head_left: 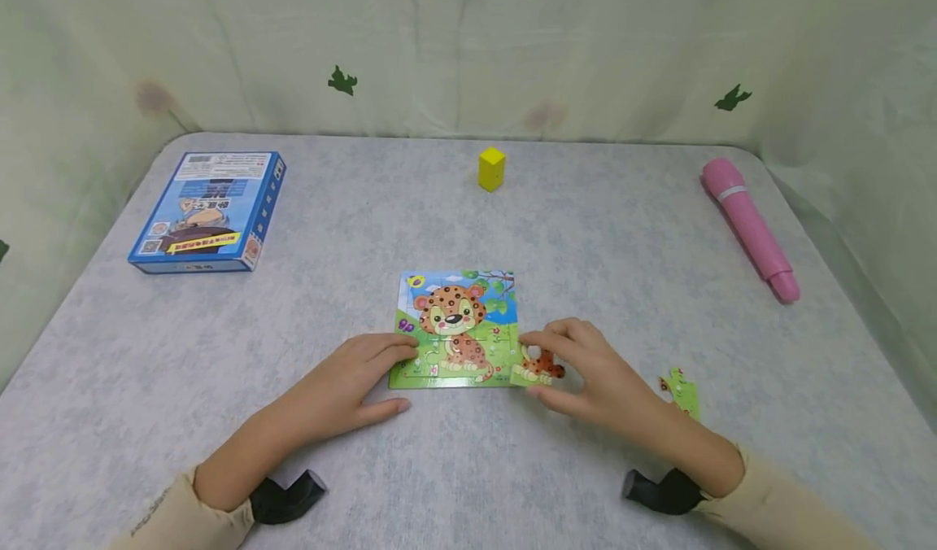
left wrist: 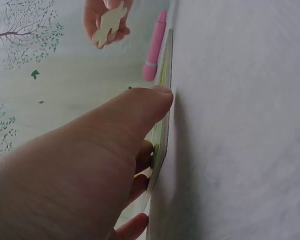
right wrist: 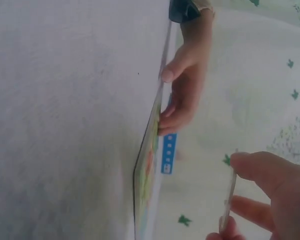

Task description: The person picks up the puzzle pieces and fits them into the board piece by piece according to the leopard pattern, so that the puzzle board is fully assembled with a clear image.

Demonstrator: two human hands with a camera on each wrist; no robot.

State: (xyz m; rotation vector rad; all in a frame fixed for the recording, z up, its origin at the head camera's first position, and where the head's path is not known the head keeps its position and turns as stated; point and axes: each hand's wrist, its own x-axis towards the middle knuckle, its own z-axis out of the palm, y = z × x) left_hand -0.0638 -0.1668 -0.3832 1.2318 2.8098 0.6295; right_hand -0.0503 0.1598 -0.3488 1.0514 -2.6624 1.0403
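A square leopard jigsaw puzzle (head_left: 457, 310) lies flat in the middle of the table. My left hand (head_left: 359, 379) rests at its lower left corner, fingertips on the picture's left edge and thumb low beside it. Off the puzzle's lower right side, my right hand (head_left: 593, 371) pinches a puzzle piece (head_left: 538, 367) between thumb and fingers, printed with spotted orange and green. From the right wrist, that piece (right wrist: 229, 200) appears edge-on, raised above the table. Partly behind the right forearm lies another puzzle piece (head_left: 684, 393), mostly green.
A blue box (head_left: 208, 208) sits at the back left. Toward the back middle stands a yellow block (head_left: 492, 169). A pink marker-shaped object (head_left: 750, 229) lies at the right. Pale printed cloth (head_left: 410, 45) hangs behind the grey table (head_left: 366, 216).
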